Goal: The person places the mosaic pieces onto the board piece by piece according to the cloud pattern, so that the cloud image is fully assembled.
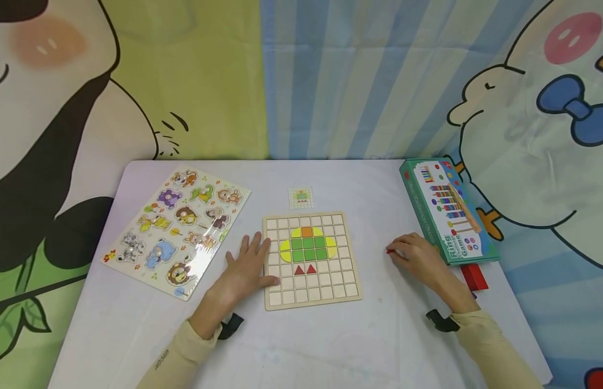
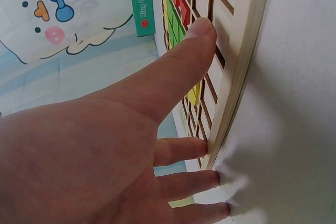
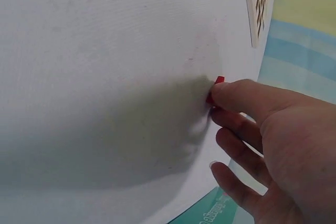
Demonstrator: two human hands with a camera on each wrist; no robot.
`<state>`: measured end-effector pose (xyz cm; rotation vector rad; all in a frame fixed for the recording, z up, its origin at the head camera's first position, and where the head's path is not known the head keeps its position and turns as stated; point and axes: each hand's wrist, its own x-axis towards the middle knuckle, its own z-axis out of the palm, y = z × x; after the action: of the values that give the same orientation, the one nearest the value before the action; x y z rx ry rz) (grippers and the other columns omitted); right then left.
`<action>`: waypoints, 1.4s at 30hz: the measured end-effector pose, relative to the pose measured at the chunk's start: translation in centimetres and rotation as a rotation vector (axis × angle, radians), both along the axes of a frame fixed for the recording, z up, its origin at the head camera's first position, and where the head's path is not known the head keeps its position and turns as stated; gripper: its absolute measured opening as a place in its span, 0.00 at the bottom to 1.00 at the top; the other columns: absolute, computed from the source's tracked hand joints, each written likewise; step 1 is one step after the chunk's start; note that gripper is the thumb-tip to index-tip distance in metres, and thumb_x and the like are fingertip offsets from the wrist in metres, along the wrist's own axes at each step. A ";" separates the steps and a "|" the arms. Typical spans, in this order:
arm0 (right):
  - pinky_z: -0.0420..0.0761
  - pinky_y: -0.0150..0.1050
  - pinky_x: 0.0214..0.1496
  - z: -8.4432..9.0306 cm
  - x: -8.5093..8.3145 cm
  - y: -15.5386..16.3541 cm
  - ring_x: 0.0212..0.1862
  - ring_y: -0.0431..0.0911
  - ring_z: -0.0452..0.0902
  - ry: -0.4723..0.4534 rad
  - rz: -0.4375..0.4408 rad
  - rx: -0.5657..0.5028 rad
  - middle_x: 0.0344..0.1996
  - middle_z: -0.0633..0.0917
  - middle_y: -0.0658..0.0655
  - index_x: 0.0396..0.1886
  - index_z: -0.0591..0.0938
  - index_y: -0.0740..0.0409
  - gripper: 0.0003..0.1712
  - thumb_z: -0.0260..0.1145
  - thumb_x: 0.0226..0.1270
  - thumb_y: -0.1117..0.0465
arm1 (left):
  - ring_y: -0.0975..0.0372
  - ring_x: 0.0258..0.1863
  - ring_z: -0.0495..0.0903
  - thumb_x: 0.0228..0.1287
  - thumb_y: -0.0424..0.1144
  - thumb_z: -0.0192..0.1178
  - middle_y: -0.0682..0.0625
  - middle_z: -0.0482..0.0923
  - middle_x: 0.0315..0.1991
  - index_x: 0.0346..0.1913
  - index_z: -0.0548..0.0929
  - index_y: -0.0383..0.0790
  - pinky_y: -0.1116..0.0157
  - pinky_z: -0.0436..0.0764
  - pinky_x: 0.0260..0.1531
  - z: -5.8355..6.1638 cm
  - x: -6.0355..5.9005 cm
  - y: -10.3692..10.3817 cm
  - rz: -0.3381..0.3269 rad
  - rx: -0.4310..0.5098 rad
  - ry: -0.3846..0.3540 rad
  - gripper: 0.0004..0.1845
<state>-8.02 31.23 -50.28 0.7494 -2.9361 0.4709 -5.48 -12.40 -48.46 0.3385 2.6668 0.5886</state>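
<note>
A wooden grid board [image 1: 350, 281] lies at the table's middle, with green squares [image 1: 308, 249], yellow pieces, an orange square [image 1: 307, 232] and two red triangles [image 1: 305, 269] set in it. My left hand [image 1: 253, 258] rests flat on the table against the board's left edge, fingers straight. In the left wrist view the thumb [image 2: 194, 45] lies on the board's frame [image 2: 241, 51]. To the right of the board, my right hand [image 1: 412, 253] pinches a small red piece [image 1: 390, 251] on the tablecloth, seen at the fingertips [image 3: 226, 95] as a red piece [image 3: 216, 83].
A small pattern card [image 1: 301, 198] lies behind the board. An animal peg puzzle [image 1: 177, 229] sits at the left. A green game box [image 1: 447, 216] lies at the right edge, with a red block [image 1: 474, 276] in front of it. Cartoon cloth hangs behind.
</note>
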 end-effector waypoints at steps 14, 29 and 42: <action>0.81 0.44 0.46 0.7 -1.0 -3.4 0.45 0.47 0.80 0.171 0.179 -0.179 0.39 0.88 0.54 0.38 0.89 0.57 0.16 0.82 0.48 0.68 | 0.33 0.79 0.40 0.56 0.56 0.73 0.31 0.43 0.81 0.80 0.54 0.33 0.20 0.49 0.61 0.1 -0.1 0.0 0.008 0.000 0.014 0.57; 0.81 0.40 0.47 0.6 -0.4 -12.3 0.45 0.45 0.80 0.228 0.415 -0.171 0.38 0.88 0.49 0.37 0.88 0.57 0.13 0.81 0.52 0.64 | 0.33 0.79 0.40 0.56 0.55 0.74 0.32 0.43 0.81 0.80 0.55 0.34 0.20 0.48 0.62 0.0 -0.1 0.0 0.013 0.004 -0.009 0.57; 0.79 0.40 0.51 -0.7 0.6 -13.9 0.46 0.44 0.81 0.185 0.468 -0.129 0.39 0.89 0.48 0.38 0.89 0.53 0.09 0.78 0.58 0.62 | 0.33 0.80 0.40 0.57 0.55 0.73 0.32 0.43 0.81 0.80 0.55 0.34 0.20 0.49 0.62 0.1 -0.1 0.0 0.012 0.004 -0.012 0.56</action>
<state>-7.46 17.30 -50.96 1.3833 -2.5220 0.5765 -5.53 -12.41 -48.36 0.3188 2.6587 0.5973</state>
